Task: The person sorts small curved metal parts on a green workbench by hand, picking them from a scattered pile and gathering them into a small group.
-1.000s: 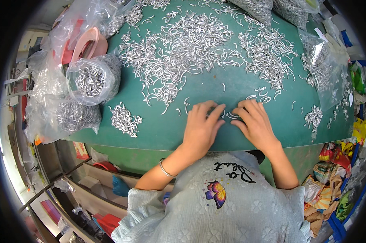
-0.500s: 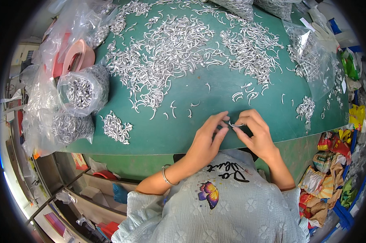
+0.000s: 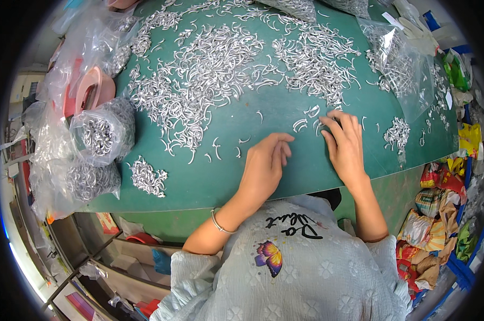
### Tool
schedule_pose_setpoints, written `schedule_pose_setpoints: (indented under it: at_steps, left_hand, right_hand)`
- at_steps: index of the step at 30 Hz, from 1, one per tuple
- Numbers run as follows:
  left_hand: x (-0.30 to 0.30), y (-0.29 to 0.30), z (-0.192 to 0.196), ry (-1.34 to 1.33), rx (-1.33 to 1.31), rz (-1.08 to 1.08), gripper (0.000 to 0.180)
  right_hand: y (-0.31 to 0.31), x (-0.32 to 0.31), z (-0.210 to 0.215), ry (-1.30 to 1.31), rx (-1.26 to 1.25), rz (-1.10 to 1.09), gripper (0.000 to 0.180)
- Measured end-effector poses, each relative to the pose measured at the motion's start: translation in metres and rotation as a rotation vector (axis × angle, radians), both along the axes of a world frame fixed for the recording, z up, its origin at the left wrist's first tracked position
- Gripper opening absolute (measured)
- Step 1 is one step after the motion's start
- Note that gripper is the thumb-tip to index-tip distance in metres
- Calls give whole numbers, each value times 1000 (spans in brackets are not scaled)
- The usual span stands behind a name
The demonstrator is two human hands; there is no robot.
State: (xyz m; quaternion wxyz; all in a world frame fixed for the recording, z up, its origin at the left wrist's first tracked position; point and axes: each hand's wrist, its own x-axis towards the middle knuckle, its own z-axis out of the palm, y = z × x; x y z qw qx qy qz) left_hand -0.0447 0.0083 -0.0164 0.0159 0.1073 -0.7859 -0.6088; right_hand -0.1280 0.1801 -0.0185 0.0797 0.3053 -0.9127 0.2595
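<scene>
The left hand (image 3: 263,161) is loosely curled, contents indeterminable, and the right hand (image 3: 345,143) is partly open, nothing visibly gripped, beside several curved metal pieces (image 3: 299,125); the large piles (image 3: 220,60) on the worktop (image 3: 302,172) appear outstanding, the small outer heaps (image 3: 148,177) separated.

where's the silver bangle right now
In the head view, the silver bangle circles the left wrist, left of centre, between the left hand and pale sleeve, below the front edge of the green table.
</scene>
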Motion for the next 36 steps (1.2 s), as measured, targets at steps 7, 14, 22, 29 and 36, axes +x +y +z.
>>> schedule_pose_setpoints:
  at_steps: [7,14,22,29,36]
  left_hand:
    - [-45,6,-12,167,-533,-72,16]
    - [-36,2,-16,255,-510,-31,12]
    - [-33,-18,-10,-200,444,37,14]
    - [-18,-29,-8,-231,1373,87,18]
    - [-25,7,-11,151,-392,88,10]
  right_hand:
    - [16,-4,1,-44,-130,41,17]
    - [28,-6,1,-35,-37,52,13]
    - [-11,-21,-1,-10,-64,62,15]
    - [-9,-23,-4,7,-66,90,12]
    - [-1,-9,6,-363,-470,-157,3]
